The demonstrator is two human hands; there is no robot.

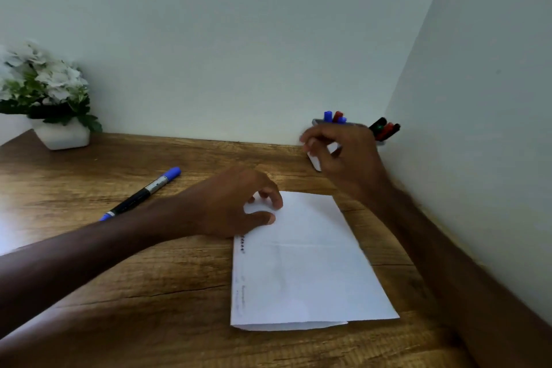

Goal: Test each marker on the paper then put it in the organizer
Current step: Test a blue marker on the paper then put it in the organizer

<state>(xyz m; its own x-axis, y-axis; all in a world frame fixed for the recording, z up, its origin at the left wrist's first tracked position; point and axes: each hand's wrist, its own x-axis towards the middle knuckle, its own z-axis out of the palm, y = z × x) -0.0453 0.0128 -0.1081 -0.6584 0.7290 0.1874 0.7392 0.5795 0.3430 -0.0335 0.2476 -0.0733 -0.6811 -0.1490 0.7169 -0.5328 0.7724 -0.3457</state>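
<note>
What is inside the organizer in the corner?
Blue and red marker caps stick up at its left side; dark markers lean out on the right. The right hand covers most of the organizer, so anything lower inside is hidden.

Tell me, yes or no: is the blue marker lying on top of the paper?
No: the blue marker lies on the bare wooden desk, left of the paper and apart from it.
</note>
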